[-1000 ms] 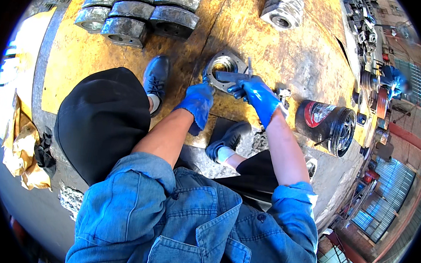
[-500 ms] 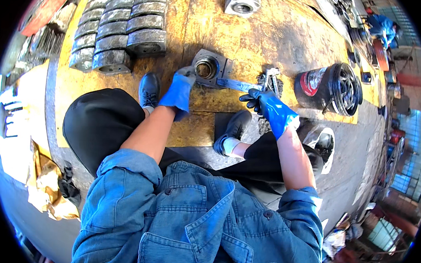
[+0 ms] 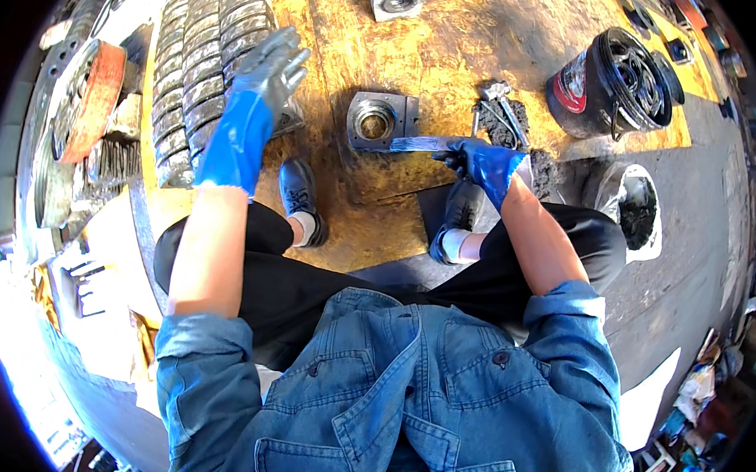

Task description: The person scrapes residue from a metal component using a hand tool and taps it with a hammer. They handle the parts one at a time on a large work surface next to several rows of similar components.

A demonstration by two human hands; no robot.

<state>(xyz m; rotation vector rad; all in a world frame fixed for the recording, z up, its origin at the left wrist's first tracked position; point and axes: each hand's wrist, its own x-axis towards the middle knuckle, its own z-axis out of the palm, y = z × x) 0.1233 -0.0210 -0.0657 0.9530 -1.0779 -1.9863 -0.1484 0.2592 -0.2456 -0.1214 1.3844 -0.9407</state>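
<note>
At one o'clock the right hand (image 3: 486, 163) has its grip closed around a flat bar (image 3: 420, 143), whose far end meets the lower right of the bored block (image 3: 396, 120), lying at twelve on the stained yellow boards (image 3: 485, 35); the left hand (image 3: 267, 67), at the block's edge half a second ago, is now off it at eleven, fingers spread, holding nothing, near the curved blocks (image 3: 200, 61); so no hand seems to steady the bored block; beyond, towards one, stands a black bucket (image 3: 608, 86).

Area type: metal workshop; indicators: dark metal blocks (image 3: 200, 62) set in rows; bored metal block (image 3: 358, 119); stained yellow floor sheet (image 3: 458, 59); black bucket (image 3: 596, 100) holding dark parts (image 3: 637, 68).
</note>
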